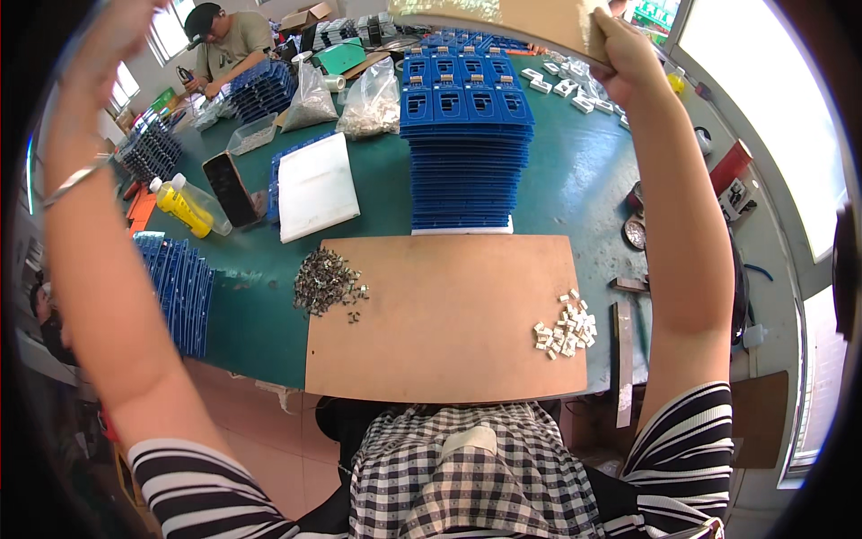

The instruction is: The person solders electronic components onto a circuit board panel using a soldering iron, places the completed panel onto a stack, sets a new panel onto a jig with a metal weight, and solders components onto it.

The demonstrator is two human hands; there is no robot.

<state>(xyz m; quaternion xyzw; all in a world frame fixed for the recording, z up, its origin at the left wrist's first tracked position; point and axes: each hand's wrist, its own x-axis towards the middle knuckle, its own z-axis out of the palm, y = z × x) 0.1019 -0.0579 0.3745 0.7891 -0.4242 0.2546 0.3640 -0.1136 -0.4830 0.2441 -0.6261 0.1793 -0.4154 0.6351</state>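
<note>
Raised high at the top right, my right hand (626,56) grips the corner of a tan board (539,22), its thumb on the face. The board runs partly out of view at the top edge. My left hand (106,36) is lifted at the upper left, smeared by motion, and its fingers cannot be made out. Below, between my arms, a brown work board (440,314) lies on the table. A heap of small dark components (328,281) sits at its left, and a pile of small white connectors (566,329) at its right.
Behind the work board stands a tall stack of blue circuit boards (467,162). To its left are a white slab (317,187), a phone (230,190) and a yellow bottle (184,211). More circuit boards (177,292) stand at left. A co-worker (235,45) sits at the far left.
</note>
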